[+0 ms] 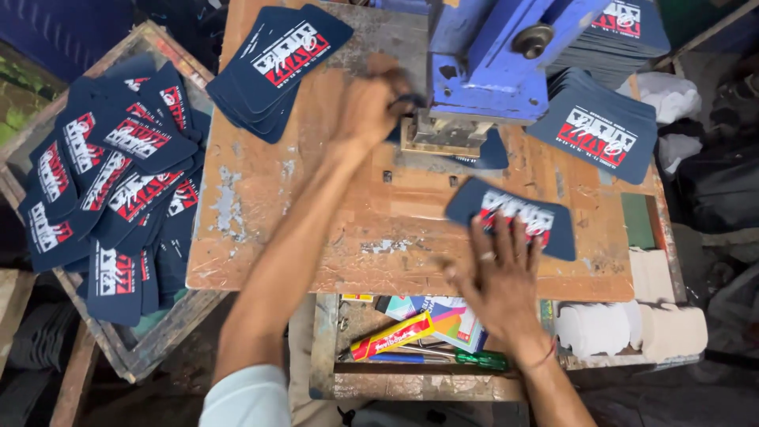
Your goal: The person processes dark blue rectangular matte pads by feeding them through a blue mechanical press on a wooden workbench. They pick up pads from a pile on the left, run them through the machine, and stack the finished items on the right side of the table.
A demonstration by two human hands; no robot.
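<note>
Standing next to the bench here. Everything centers on the blue press (494, 59). The left hand (371, 107) is right up against the press's near-left side, fingers curled in around a dark blue card (482, 154) that sits under the die — it's blurry, so I can't tell how tight the grip is. The right hand (498, 277) is nearer than the press, fingers spread flat, fingertips resting on another printed card (514, 213) lying on the worn wooden table (261, 229).
</note>
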